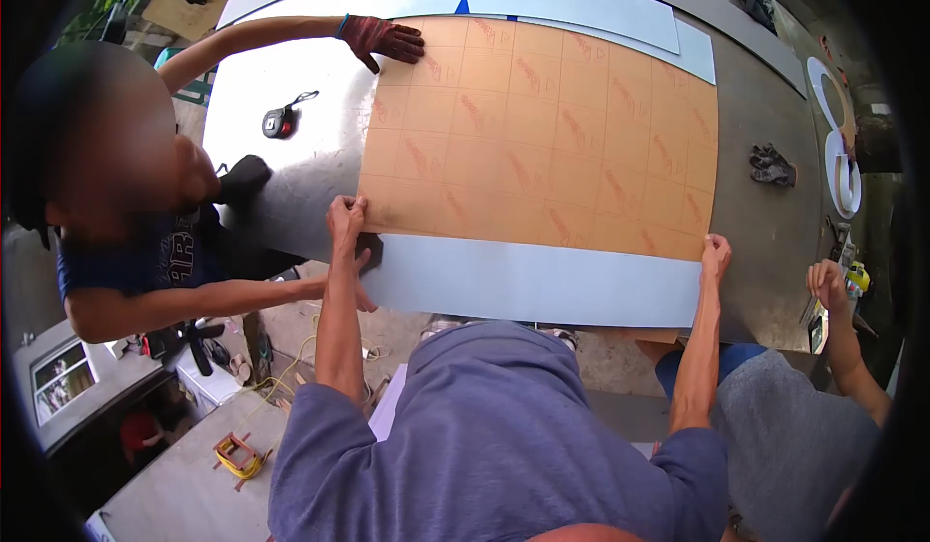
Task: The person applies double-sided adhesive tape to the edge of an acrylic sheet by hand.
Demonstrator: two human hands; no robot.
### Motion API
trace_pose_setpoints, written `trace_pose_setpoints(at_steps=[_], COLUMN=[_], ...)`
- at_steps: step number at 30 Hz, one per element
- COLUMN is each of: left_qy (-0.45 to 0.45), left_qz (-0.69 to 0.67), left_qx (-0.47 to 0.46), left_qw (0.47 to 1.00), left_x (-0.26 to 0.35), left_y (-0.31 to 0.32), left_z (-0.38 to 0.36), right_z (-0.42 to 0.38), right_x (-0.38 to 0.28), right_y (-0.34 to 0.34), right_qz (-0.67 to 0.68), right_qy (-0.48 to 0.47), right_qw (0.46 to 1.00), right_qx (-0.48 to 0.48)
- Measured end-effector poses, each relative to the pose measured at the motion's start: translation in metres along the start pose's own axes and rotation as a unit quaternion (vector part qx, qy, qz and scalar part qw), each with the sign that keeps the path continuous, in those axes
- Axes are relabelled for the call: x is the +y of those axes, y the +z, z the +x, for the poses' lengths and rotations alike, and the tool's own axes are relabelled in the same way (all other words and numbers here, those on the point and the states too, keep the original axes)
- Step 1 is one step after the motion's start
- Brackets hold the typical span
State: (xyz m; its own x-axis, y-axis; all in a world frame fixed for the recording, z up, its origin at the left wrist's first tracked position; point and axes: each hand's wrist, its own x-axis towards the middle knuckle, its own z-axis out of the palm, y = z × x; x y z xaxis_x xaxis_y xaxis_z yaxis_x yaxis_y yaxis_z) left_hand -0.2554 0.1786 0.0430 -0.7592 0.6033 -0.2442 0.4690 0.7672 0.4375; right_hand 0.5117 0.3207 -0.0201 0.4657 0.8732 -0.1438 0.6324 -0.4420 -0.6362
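A large brown sheet (542,135) with a printed grid and red marks lies on the metal table (765,251). Along its near side runs a pale blue-white strip (533,280). My left hand (346,217) pinches the brown sheet's near left corner. At the near right corner, my right hand (716,254) has its fingers closed on the sheet's edge. A co-worker's gloved hand (387,42) rests on the far left corner. The same person's other hand (364,276) is at the strip's left end, partly hidden by my left forearm.
A tape measure (279,123) lies left of the sheet, a grey glove (772,166) right of it. White panels (601,4) lie beyond. Another person's hand (827,283) is at the right. White rings (841,174) sit past the table's right edge.
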Motion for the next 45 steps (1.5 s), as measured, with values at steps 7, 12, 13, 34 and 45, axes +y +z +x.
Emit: trace_pose_setpoints(at_steps=[7,12,13,34,45], left_qy=[-0.004,0.052,0.062,-0.016,-0.095], left_qz=[0.087,0.138,0.125,-0.267,-0.391], left_qx=[0.041,0.112,0.115,0.099,0.146], left_qw=[0.995,0.983,0.984,0.959,0.904], left_x=[-0.052,-0.091,-0.098,-0.073,-0.081], left_y=[-0.048,-0.072,-0.070,0.030,0.057], left_z=[0.072,0.094,0.095,-0.195,-0.192], right_z=[-0.053,-0.110,-0.121,-0.262,-0.250], right_x=[-0.064,-0.128,-0.141,-0.183,-0.209], right_y=[0.060,0.111,0.122,0.096,0.087], right_qz=[-0.064,-0.108,-0.114,-0.257,-0.245], right_qy=[-0.043,-0.072,-0.076,-0.441,-0.466], right_qw=[0.996,0.991,0.990,0.807,0.782], right_qx=[-0.052,-0.041,-0.036,-0.297,-0.333])
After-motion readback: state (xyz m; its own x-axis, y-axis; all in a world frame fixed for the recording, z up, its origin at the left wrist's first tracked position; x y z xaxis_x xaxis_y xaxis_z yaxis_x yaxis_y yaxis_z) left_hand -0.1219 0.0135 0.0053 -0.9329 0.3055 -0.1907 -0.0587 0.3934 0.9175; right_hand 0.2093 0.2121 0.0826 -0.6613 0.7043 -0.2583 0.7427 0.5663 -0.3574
